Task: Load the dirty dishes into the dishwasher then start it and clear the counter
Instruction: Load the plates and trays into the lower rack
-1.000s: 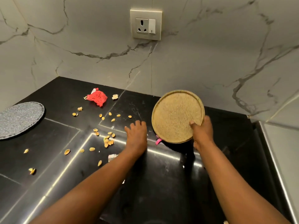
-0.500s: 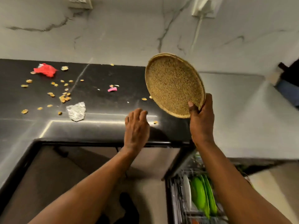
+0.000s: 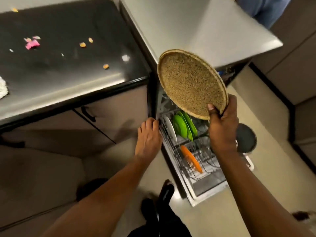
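My right hand [image 3: 222, 129] grips a round speckled tan plate [image 3: 189, 82] by its lower rim and holds it tilted in the air over the open dishwasher. The pulled-out dishwasher rack [image 3: 196, 168] holds a white plate [image 3: 170, 129], green plates [image 3: 183, 126] and an orange plate [image 3: 191, 159], all standing on edge. My left hand [image 3: 148, 135] hangs with relaxed fingers at the rack's left edge, its fingertips at the frame, and holds nothing.
The black counter [image 3: 68, 69] on the left carries scattered nut shells [image 3: 83, 44], a pink scrap [image 3: 31, 44] and a white crumpled bit [image 3: 2, 88]. A grey worktop [image 3: 196, 26] covers the dishwasher. A dark pan [image 3: 246, 137] shows beyond my right wrist. My feet [image 3: 164, 192] are below.
I have turned right and down from the counter toward the dishwasher. The tan plate moved with my right hand from above the counter to above the rack. My left hand dropped to the rack's edge.
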A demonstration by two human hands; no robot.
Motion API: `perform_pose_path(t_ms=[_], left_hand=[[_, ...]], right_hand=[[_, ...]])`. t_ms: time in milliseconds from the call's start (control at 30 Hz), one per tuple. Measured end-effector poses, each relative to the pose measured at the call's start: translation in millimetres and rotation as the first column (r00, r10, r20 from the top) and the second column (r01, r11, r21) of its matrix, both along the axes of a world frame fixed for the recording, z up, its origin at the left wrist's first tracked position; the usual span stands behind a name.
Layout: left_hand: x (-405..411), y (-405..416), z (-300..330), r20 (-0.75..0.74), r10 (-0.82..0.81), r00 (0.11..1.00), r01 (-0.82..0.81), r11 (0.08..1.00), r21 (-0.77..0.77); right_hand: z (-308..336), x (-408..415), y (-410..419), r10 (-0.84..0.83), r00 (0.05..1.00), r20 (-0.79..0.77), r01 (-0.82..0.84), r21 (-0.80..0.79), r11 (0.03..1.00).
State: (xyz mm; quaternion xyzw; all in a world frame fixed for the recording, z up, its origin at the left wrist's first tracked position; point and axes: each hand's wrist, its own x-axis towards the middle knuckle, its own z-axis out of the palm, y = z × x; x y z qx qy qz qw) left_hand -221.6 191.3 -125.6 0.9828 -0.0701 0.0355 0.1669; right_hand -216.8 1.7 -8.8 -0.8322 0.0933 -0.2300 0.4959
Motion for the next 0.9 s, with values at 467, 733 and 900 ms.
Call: perform_pose_path(t_ms=[467,733,900], left_hand=[[-83.4,-66.7,-160.7,-0.451,-0.232,0.862,0.289,0.956,0.061],[-70.8,-133.2,-285.8,-0.586,-0.288,0.757,0.429,0.896,0.113],[-70.5,-151.9,-353.6,-0.65,-0.272,0.71,0.494,0.85,0.184]], right_hand=[[-186.6,-132.9,-92.4,-0.176,0.935,-0.308,0.141,-0.134,0.981],[-325.7,-125.2,-148.3,-0.159,0.895,-0.417,0.078,-0.204,0.976],[-396.0,-118.5,-157.4,-0.125,0.869,-0.479,0.012,-0.231,0.973]])
